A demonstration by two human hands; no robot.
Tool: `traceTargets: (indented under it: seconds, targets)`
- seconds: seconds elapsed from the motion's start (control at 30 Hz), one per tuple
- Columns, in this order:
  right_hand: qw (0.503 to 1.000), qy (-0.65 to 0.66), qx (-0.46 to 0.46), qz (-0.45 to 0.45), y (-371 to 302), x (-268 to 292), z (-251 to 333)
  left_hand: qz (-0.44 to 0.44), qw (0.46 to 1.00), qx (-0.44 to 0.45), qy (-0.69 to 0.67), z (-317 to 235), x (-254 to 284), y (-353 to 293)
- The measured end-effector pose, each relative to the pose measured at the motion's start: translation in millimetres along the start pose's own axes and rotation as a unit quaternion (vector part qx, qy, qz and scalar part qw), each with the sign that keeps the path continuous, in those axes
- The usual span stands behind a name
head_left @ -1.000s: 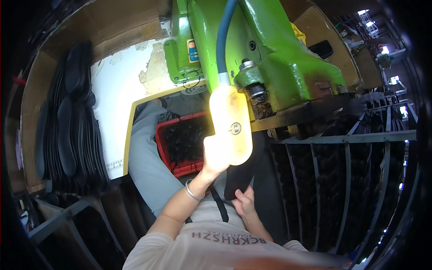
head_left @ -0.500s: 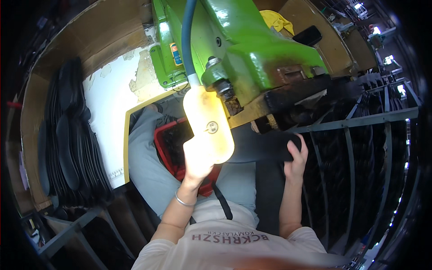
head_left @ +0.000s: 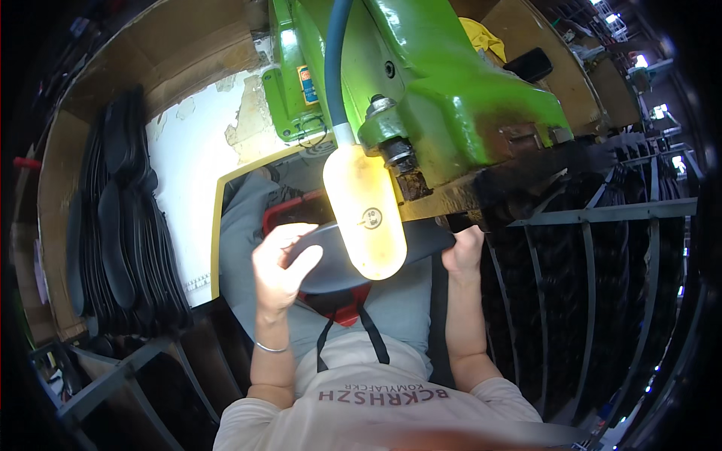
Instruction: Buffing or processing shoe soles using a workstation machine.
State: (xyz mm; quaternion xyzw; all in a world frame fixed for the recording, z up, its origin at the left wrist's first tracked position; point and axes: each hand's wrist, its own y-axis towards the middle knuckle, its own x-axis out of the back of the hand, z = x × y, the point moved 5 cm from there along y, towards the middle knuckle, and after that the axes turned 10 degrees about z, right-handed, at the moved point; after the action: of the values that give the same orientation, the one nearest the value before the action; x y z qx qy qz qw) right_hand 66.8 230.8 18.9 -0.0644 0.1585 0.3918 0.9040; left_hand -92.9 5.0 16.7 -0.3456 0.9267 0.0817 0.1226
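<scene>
A flat black shoe sole (head_left: 331, 259) lies across my lap area, held at both ends. My left hand (head_left: 280, 267) grips its left end, thumb on top. My right hand (head_left: 464, 252) holds the right end, just under the dark lower edge of a big green machine (head_left: 444, 105). A glowing yellowish lamp (head_left: 365, 210) on a blue hose hangs in front of the sole and hides its middle. A red crate (head_left: 280, 214) sits below on my grey-trousered knees, mostly hidden.
Stacks of black soles (head_left: 120, 233) stand at the left against a brown cardboard wall. A metal rack (head_left: 602, 218) packed with more black soles fills the right side. A white panel (head_left: 199, 173) lies behind the crate.
Both hands have come together on the black sole; the right hand moved in from the rack side, and the left hand dropped from the lamp to the sole's left end.
</scene>
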Motion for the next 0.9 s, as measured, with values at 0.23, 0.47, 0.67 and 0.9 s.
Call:
traceTargets:
  seconds: [0.23,0.47,0.67,0.9]
  targets:
    - [0.999,0.001,0.040,0.012,-9,-29,-21,-0.033,0.996,-0.005,0.079,7,42,-28]
    - [0.993,-0.015,0.115,-0.014,4,13,8,-0.031,0.980,-0.090,0.175,-6,-27,-1]
    - [0.996,0.027,0.080,-0.013,10,25,3,-0.006,0.993,-0.083,0.080,2,-28,14]
    - [0.997,0.019,0.075,-0.027,-4,-26,-10,-0.002,0.992,-0.027,0.119,-6,18,6]
